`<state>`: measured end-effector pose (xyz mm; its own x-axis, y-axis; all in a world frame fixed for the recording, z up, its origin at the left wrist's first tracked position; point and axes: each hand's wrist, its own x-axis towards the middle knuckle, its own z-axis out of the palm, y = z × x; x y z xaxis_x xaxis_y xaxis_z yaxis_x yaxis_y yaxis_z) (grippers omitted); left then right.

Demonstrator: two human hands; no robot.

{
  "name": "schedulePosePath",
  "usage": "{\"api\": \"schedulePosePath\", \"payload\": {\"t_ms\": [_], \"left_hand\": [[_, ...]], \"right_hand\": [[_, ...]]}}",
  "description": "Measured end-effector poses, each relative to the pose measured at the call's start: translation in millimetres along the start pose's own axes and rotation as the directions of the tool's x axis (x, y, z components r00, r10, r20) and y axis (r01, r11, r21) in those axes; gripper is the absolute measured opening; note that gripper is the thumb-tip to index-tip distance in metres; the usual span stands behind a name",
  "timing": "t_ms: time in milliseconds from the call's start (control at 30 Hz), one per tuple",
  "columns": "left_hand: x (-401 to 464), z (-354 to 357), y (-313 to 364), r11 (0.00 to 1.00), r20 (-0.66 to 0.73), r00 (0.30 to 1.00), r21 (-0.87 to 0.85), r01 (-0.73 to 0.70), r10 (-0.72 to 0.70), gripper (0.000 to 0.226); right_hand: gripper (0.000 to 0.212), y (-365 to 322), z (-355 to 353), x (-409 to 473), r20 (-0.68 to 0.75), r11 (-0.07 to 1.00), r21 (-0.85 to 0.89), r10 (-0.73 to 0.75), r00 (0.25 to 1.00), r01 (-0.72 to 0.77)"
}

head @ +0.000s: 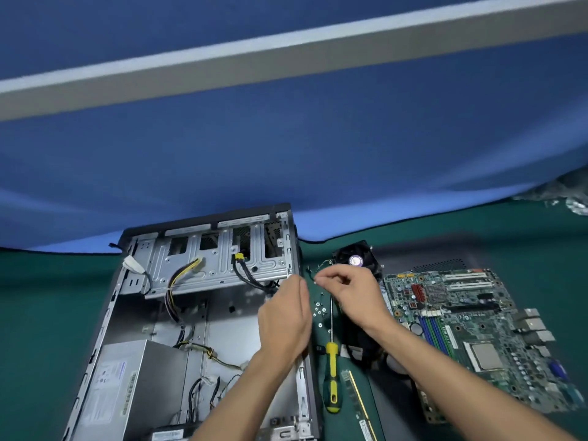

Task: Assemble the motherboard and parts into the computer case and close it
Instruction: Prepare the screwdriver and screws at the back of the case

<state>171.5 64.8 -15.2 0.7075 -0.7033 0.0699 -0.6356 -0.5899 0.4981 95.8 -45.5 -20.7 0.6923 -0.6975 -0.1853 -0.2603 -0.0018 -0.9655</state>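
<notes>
The open computer case (133, 313) lies flat on the left, with a drive cage, loose cables and a grey power supply (127, 386) inside. The green motherboard (471, 332) lies on the mat to the right. A cooler fan (354, 257) sits behind my right hand (353, 294), whose fingers are curled in a pinch above a scatter of small screws (319, 308); what they pinch is too small to tell. My left hand (286, 316) hovers over the case's right wall, fingers straight and together.
A yellow-and-black screwdriver (331, 374) lies between case and motherboard, beside a RAM stick (358, 399). The green mat (47, 307) covers the table. A blue partition wall (286, 160) rises right behind the case. Crumpled plastic (569, 195) sits at the far right.
</notes>
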Motion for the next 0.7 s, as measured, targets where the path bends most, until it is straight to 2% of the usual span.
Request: {"api": "schedulePosePath", "payload": {"t_ms": [100,200,333,433,467,500,567,600,700], "left_hand": [[7.5,-7.3,6.4,0.99,0.123,0.991,-0.136,-0.025,0.042,0.028],[12.3,-12.2,16.2,0.926,0.171,0.984,-0.359,0.117,-0.057,0.034],[22.0,-18.1,14.7,0.858,0.297,0.938,-0.42,0.296,-0.178,0.04],[22.0,-23.8,9.7,0.791,0.303,0.919,-0.482,0.377,-0.253,0.039],[20.6,-25.2,8.0,0.77,0.29,0.918,-0.507,0.388,-0.272,0.039],[18.8,-26.4,6.1,0.758,0.278,0.917,-0.52,0.394,-0.286,0.038],[15.0,-28.6,2.2,0.74,0.28,0.91,-0.53,0.413,-0.306,0.038],[13.1,-29.7,0.4,0.725,0.295,0.902,-0.538,0.429,-0.315,0.036],[9.1,-33.7,-2.9,0.682,0.356,0.874,-0.551,0.482,-0.33,0.026]], "right_hand": [[0.024,-14.4,-0.5,-7.4,0.03,0.997,0.071,-0.008,1.0,0.006],[0.023,-19.8,5.6,-8.8,0.033,0.988,0.152,0.014,0.999,-0.019],[0.015,-15.7,13.9,-4.4,-0.028,0.98,0.184,0.08,0.996,-0.073],[0.022,0.1,8.2,-4.8,-0.02,0.949,0.214,0.241,0.97,-0.231],[0.025,7.5,5.7,-5.6,-0.01,0.943,0.137,0.308,0.951,-0.304],[0.029,16.6,4.2,-6.1,-0.003,0.93,-0.037,0.366,0.93,-0.366],[0.034,34.6,6.7,-8.8,0.031,0.785,-0.48,0.462,0.886,-0.393],[0.032,41.2,12.1,-10.8,0.06,0.692,-0.627,0.501,0.863,-0.358],[0.018,55.6,32.3,-14.7,0.069,0.502,-0.811,0.591,0.804,-0.3]]}}
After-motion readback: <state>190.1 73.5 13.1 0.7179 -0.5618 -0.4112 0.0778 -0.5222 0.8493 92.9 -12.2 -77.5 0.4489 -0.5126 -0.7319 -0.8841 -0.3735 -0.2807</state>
